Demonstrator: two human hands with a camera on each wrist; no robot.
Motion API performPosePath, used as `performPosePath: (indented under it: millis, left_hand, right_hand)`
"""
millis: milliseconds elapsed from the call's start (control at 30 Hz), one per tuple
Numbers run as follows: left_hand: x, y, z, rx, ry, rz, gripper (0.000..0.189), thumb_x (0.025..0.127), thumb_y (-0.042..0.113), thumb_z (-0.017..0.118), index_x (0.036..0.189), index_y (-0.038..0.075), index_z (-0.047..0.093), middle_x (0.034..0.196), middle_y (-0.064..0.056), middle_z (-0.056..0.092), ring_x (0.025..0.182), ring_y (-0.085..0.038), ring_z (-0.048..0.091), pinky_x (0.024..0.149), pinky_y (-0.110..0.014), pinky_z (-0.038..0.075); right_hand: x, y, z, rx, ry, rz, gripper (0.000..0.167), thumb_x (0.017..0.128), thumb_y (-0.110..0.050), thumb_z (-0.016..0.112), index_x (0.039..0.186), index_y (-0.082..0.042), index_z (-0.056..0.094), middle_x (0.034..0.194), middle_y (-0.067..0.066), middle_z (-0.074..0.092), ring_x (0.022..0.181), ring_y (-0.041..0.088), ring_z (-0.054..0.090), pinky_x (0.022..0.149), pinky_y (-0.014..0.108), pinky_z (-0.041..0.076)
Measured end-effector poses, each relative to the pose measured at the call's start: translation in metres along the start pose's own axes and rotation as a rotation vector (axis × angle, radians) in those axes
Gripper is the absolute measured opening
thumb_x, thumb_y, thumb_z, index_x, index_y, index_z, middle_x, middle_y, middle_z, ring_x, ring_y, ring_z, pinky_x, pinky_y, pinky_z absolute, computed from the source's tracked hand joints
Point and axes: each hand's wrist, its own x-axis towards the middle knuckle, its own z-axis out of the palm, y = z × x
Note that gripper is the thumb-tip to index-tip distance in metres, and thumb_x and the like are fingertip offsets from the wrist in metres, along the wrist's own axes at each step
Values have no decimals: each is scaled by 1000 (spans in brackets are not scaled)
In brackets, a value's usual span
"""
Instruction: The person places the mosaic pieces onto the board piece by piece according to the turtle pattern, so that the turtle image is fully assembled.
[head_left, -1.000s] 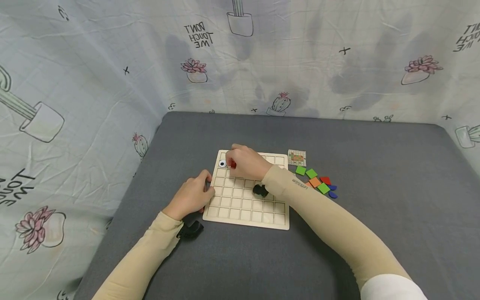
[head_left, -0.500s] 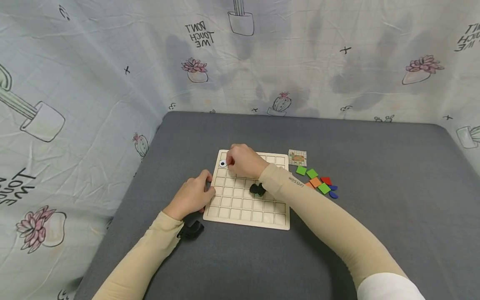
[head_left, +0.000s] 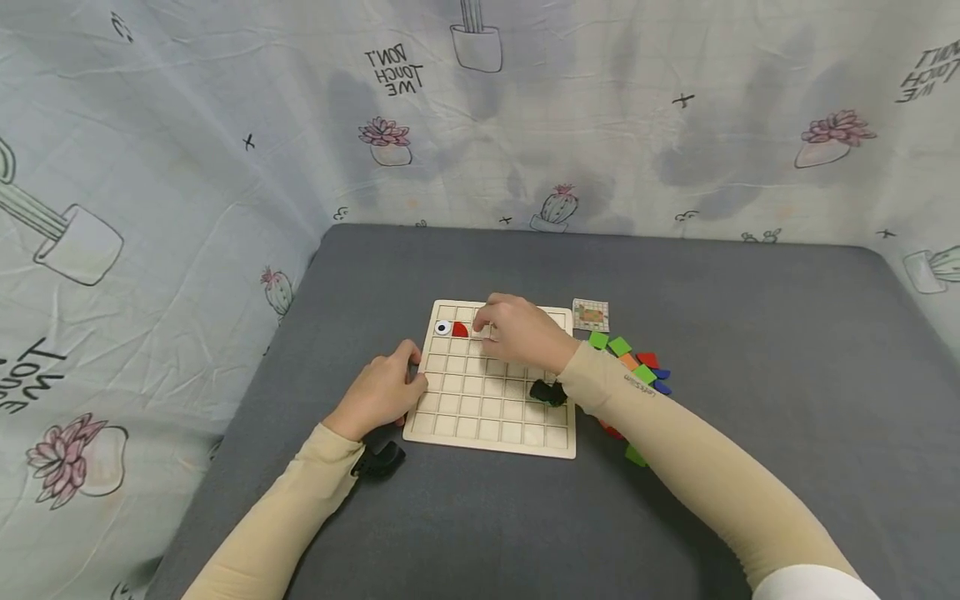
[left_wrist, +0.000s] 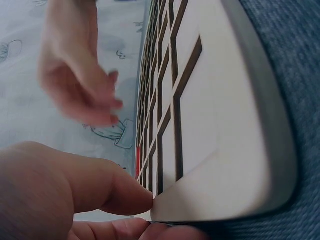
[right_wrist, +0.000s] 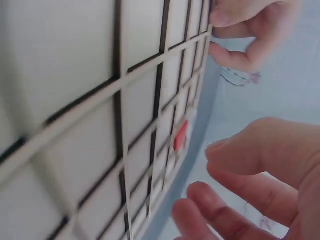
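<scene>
A pale wooden grid board lies on the grey table. My left hand pinches its left edge; in the left wrist view the thumb is on top and the fingertips are low at the side. Near the far left corner, a white tile with a black dot sits in a square, and a red rounded tile is beside it. Just right of these, my right hand hovers over the board. The right wrist view shows its fingers loosely bent and apart, holding nothing, with the red tile beyond.
A small patterned card lies by the board's far right corner. Loose green tiles, an orange tile, a red tile and blue tiles are scattered right of the board, partly hidden by the right forearm.
My right hand has let go of the red tile, leaving it beside the dotted tile, and has drawn back to the right. The left hand has stayed at the board's edge.
</scene>
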Motion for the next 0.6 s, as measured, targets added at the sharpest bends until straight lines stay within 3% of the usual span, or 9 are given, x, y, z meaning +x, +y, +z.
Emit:
performPosePath:
  millis: [300, 600]
  left_hand:
    - [0, 1, -1, 2, -9, 2, 23, 103, 18, 55, 123, 6, 52, 68, -5, 56, 42, -17, 59, 46, -33, 47]
    - [-1, 3, 0, 9, -8, -2, 24, 103, 18, 55, 123, 5, 52, 69, -5, 57, 42, -16, 59, 46, -33, 46]
  right_hand:
    - [-52, 28, -25, -32, 89, 105, 19, 93, -7, 71, 111, -2, 76, 112, 14, 69, 97, 30, 69, 83, 42, 57]
    - [-86, 58, -35, -111, 116, 228, 19, 92, -7, 75, 110, -1, 76, 106, 16, 69, 91, 29, 68, 77, 44, 58]
